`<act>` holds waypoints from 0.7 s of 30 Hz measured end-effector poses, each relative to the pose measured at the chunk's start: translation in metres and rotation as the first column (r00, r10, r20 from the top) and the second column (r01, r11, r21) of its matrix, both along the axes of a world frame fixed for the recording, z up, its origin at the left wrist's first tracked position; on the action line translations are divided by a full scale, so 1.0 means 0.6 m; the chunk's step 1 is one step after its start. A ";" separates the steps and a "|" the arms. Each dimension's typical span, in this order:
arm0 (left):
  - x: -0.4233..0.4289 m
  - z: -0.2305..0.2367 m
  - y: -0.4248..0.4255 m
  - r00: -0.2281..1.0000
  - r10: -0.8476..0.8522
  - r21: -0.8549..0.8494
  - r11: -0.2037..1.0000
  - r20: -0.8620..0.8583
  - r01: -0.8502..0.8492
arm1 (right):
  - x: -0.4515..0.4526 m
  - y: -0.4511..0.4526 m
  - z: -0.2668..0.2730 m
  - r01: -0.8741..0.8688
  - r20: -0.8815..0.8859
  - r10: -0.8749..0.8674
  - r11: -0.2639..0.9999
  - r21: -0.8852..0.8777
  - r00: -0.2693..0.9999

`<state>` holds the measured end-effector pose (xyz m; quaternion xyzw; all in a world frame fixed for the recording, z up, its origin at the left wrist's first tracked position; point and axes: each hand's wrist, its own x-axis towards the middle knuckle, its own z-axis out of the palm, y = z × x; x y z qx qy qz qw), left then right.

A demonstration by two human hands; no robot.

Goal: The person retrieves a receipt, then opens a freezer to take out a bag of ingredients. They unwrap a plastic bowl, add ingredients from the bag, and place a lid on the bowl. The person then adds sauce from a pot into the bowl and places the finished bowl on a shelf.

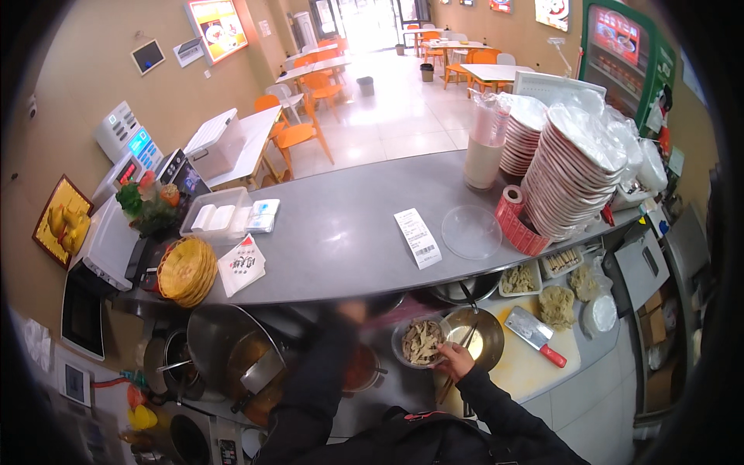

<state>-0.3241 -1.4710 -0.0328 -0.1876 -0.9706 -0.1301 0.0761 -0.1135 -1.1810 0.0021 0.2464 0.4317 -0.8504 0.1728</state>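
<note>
My right hand (456,361) grips the rim of a clear plastic bowl (397,353) filled with sliced, cooked-looking food (423,342), possibly meat. A pair of chopsticks (467,339) passes by that hand over a frying pan (491,340); whether the fingers hold them too is unclear. Stretched forward to the front edge of the raised counter, my left hand (352,311) is motion-blurred, so its fingers cannot be made out. Below its sleeve sits a bowl of red sauce (363,372) with a utensil handle sticking out.
A cleaver (530,326) with a red handle lies on the cutting board (558,369) at right. A large steel pot (218,331) stands at left. Overhead, the grey counter (337,232) bears a receipt (418,238), a clear lid (471,232) and tall stacked bowls (572,180).
</note>
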 end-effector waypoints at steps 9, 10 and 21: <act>0.125 0.130 -0.035 0.999 -0.002 0.055 0.998 0.043 -0.001 | 0.003 0.003 -0.013 -0.020 -0.010 0.020 1.000 -0.006 1.000; 0.122 0.136 -0.036 0.998 0.056 0.065 0.996 0.005 -0.056 | 0.003 0.003 -0.014 -0.012 -0.013 0.012 1.000 -0.007 1.000; 0.005 0.057 0.019 0.985 -0.007 -0.041 0.999 -0.175 -0.001 | 0.010 0.000 0.003 -0.034 -0.006 0.034 0.999 0.034 0.999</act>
